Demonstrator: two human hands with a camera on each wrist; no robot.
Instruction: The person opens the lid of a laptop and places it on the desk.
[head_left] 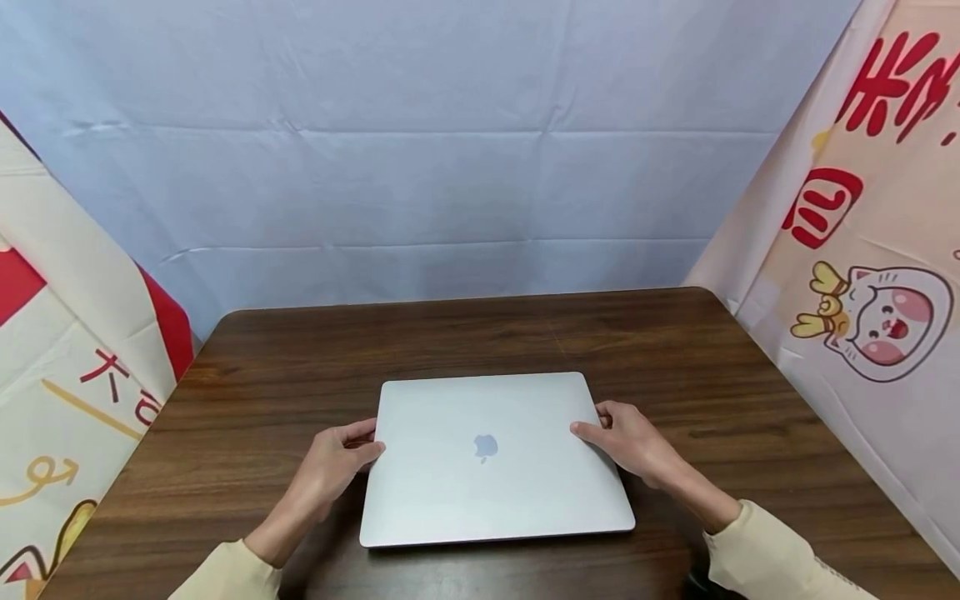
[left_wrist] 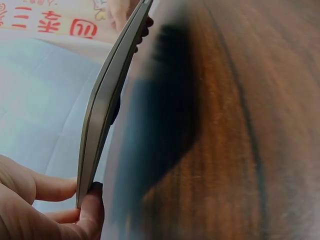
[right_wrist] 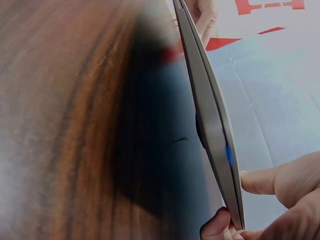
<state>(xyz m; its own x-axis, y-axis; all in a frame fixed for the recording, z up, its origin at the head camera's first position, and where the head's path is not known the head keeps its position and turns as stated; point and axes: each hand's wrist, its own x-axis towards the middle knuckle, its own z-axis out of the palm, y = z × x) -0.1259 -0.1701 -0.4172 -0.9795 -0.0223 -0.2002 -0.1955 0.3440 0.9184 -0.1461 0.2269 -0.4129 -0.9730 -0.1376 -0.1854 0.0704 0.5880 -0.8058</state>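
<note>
A closed silver laptop (head_left: 450,492) with an apple logo on its lid is held level between both hands, raised above the tabletop. My left hand (head_left: 330,467) grips its left edge, thumb on the lid and fingers tucked beneath. On the opposite edge, my right hand (head_left: 633,437) holds it the same way. In the left wrist view the laptop (left_wrist: 102,95) shows its thin side, pinched between thumb and fingers of the left hand (left_wrist: 55,205). The right wrist view has the right hand (right_wrist: 285,200) pinching the laptop (right_wrist: 210,115) near a corner.
The dark wooden table (head_left: 300,358) reflects the laptop's underside. A pale blue cloth (head_left: 420,192) hangs behind its far edge. Printed cloths with red characters and cartoon figures hang on the left (head_left: 75,333) and right (head_left: 862,275).
</note>
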